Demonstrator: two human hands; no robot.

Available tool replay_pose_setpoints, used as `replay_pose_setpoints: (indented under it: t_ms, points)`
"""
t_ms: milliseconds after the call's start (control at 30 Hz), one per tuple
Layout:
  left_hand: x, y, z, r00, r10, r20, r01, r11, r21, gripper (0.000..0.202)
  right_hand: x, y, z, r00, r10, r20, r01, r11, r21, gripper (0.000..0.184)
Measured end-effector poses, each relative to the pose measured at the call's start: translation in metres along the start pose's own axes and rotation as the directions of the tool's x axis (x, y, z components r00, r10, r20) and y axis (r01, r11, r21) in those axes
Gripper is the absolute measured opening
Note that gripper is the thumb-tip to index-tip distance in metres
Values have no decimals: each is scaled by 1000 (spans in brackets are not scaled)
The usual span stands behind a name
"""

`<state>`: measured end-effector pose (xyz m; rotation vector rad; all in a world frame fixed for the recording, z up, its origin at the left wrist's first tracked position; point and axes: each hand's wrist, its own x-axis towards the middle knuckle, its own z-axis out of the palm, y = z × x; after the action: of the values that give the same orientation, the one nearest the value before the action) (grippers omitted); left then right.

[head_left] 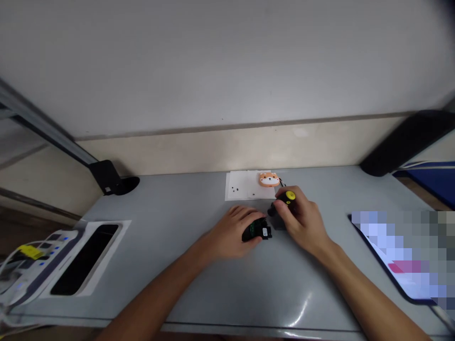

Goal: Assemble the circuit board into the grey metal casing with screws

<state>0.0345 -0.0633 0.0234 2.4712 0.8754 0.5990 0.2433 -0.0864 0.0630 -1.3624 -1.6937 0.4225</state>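
My left hand is closed around a small black device with a green circuit board showing, like an opened computer mouse, low over the grey table. A white label marks its right end. Just to the right, my right hand grips a black screwdriver with a yellow end cap, its narrower end turned left toward the device. Whether the two touch is unclear. Behind the hands, white paper carries several tiny dark pieces, perhaps screws. An orange-and-white animal-face case rests on the paper's right side.
A phone lies on white paper at the left, beside a white power strip with a yellow plug. To the right is a lit tablet-like screen, partly blurred. A black cylinder leans at the back right.
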Motion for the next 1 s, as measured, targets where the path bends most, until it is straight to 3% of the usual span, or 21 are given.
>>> replay_pose_setpoints:
  t_ms: [1000]
  points:
    - [-1,-1,0,1000,-11,13,11,1000,-7,49,-2,-1,-1,999,-31,-13,30,997,-66,18]
